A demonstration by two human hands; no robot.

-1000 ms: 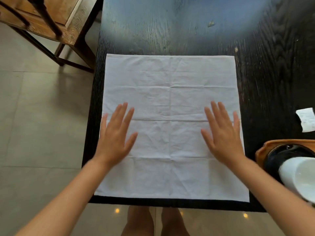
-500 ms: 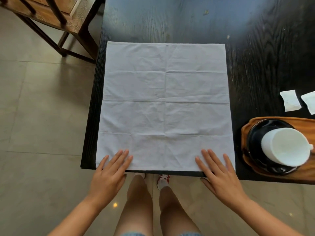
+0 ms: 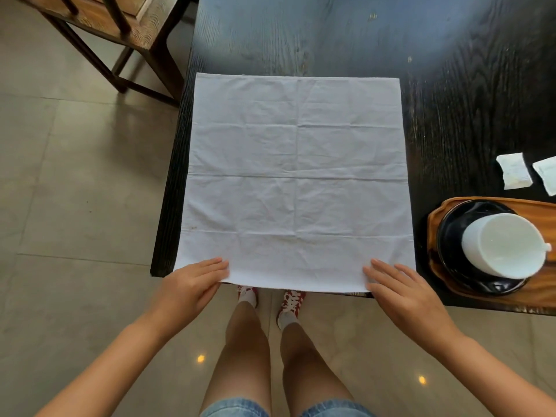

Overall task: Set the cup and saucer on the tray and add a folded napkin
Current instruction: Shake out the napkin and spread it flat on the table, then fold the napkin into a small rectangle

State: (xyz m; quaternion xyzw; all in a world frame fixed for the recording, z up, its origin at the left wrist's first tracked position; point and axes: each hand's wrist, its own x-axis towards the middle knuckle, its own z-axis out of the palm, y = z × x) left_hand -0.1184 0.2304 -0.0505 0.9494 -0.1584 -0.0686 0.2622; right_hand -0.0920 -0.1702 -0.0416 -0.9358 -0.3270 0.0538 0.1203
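Gripping the napkin [image 3: 298, 182] now, your left hand [image 3: 192, 284] and right hand [image 3: 403, 293] are pinching its near corners at the table [image 3: 451, 100] edge (flat on top earlier), starting the fold.

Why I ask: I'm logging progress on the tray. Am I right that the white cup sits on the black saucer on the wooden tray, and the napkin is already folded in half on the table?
Not quite. The cup, saucer and tray are as you say, but the head view shows the napkin spread fully open and flat on the table, both hands at its near edge.
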